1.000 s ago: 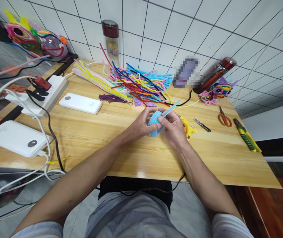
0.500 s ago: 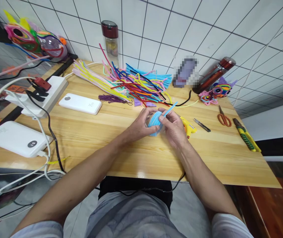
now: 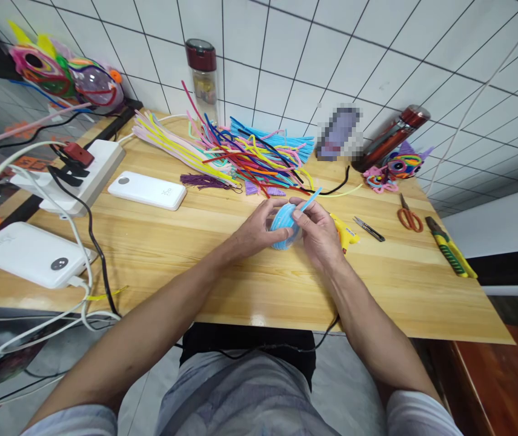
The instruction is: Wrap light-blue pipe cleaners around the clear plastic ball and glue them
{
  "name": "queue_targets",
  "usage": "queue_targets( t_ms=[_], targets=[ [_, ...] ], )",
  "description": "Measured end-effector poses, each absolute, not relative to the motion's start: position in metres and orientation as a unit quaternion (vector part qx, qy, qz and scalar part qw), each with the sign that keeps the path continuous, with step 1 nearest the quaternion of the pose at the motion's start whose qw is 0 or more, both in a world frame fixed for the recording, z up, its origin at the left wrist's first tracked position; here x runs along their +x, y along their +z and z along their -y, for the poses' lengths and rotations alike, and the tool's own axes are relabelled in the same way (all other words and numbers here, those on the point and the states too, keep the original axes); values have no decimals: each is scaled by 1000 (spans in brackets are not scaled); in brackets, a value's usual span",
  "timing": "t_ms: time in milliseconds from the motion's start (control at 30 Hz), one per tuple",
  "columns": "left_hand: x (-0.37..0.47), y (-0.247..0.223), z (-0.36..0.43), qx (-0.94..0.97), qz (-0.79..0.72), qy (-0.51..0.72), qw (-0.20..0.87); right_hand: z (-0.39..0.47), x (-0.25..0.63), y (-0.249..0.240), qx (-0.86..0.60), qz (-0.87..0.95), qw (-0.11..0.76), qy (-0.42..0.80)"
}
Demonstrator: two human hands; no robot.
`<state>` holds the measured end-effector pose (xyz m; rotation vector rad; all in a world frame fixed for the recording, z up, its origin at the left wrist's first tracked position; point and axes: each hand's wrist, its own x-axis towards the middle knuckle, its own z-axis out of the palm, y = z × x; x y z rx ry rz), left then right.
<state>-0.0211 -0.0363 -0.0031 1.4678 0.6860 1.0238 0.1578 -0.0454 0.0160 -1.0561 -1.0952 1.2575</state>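
- White power bank [image 3: 26, 254], 9 o'clock from the coil [image 3: 281, 225], on the pale wood desk [image 3: 240, 290]; bright craft figures [image 3: 40, 69], 10.
- Power strip [image 3: 97, 172], plugs fitted, between 9 and 10; second bank [image 3: 149, 190] alongside.
- Lidded jar [image 3: 205, 85], upright, 11, near white tiled wall [image 3: 263, 36].
- Pipe cleaners [image 3: 259, 154], mixed colours, heaped, 12.
- Left hand [image 3: 259, 225]: fingers curled round coil, thumb on its face.
- Coil, light blue: between both hands, over mid-desk; grey floor [image 3: 345, 387] towards 5.
- Right hand [image 3: 320, 233]: thumb and fingers pinching coil's strand, its end pointing to 1.
- Yellow glue gun [image 3: 347, 233], snips [image 3: 369, 229], scissors [image 3: 409, 219], pliers [image 3: 449, 247]: 3.
- Red flask [image 3: 395, 134], leaning, 2.
- Brown wooden furniture [image 3: 504, 375], 4.
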Motion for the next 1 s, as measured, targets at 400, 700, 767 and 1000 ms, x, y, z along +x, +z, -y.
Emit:
queue_targets(
  t_ms=[400, 700, 767, 1000],
  targets=[
    [-19, -6, 36, 613, -293, 439, 588, 46, 158, 17, -459, 472, 542, 521],
    [-20, -17, 30, 664, -311, 462, 499, 45, 158, 17, -457, 466, 555, 516],
    [-20, -17, 31, 664, -314, 459, 500, 46, 157, 16, -459, 465, 554, 516],
    [-19, -12, 34, 631, -304, 451, 553, 46, 155, 15, -457, 473, 551, 514]
  ],
)
